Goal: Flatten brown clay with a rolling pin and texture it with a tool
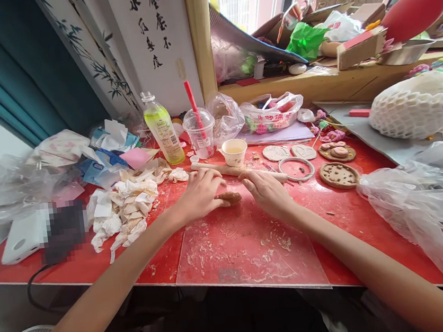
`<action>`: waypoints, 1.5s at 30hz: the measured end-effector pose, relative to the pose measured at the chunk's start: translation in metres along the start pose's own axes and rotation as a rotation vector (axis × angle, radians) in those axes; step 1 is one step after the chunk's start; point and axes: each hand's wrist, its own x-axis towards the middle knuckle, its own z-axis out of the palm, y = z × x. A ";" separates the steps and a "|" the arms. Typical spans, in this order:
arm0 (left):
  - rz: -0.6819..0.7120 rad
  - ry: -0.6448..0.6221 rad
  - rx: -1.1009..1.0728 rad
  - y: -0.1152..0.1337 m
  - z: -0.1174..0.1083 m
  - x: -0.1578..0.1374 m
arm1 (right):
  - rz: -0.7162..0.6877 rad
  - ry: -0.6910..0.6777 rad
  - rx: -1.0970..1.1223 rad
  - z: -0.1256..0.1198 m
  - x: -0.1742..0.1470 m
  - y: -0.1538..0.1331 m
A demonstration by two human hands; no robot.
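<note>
A lump of brown clay [231, 197] lies on a clear plastic sheet [253, 269] on the red table. My left hand [201, 195] is at its left side, with the thumb against the clay and the bent fingers arched apart above it. Behind the clay lies a pale rolling pin [225, 169]. My right hand [268, 191] is to the right of the clay, palm down, its fingers outstretched at the pin's near side; whether they press on it I cannot tell.
Beyond the pin stand a paper cup [235, 155], a plastic cup with red straw [201, 133] and a bottle [164, 132]. Clay discs [339, 175] and a ring [296, 169] lie right. Crumpled tissues [124, 206] are left, plastic bags [421, 202] far right.
</note>
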 end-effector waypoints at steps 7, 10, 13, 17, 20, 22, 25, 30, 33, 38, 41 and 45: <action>0.319 -0.199 0.273 0.027 -0.022 0.036 | 0.071 0.020 -0.050 -0.002 0.000 0.005; 0.205 0.003 0.115 0.027 -0.033 0.039 | 0.072 0.040 -0.051 -0.002 0.001 0.008; -0.017 0.322 -0.225 0.021 -0.027 0.022 | 0.078 0.091 -0.041 0.000 0.002 0.012; -0.142 0.234 -0.307 0.008 0.003 -0.010 | 0.103 0.062 -0.079 0.000 0.003 0.012; -0.062 0.169 -0.087 0.000 0.007 -0.016 | 0.095 0.040 -0.130 -0.001 0.003 0.010; 0.031 0.113 0.050 0.000 -0.002 -0.009 | 0.080 0.036 -0.150 0.000 0.003 0.009; 0.174 -0.105 0.177 0.007 -0.020 0.009 | 0.059 0.039 -0.164 0.001 0.003 0.010; 0.202 -0.155 0.193 0.014 -0.038 0.029 | 0.052 0.061 -0.174 0.001 0.002 0.013; 0.065 0.099 -0.067 0.007 -0.029 0.021 | 0.047 0.069 -0.168 -0.001 0.003 0.013; 0.035 0.109 -0.021 -0.006 0.006 -0.009 | 0.037 0.060 -0.201 -0.001 0.003 0.011; 0.012 0.009 0.019 -0.008 0.009 -0.010 | 0.042 0.049 -0.208 0.001 0.003 0.011; -0.036 -0.094 -0.063 -0.004 -0.002 0.016 | 0.053 0.052 -0.202 0.001 0.002 0.011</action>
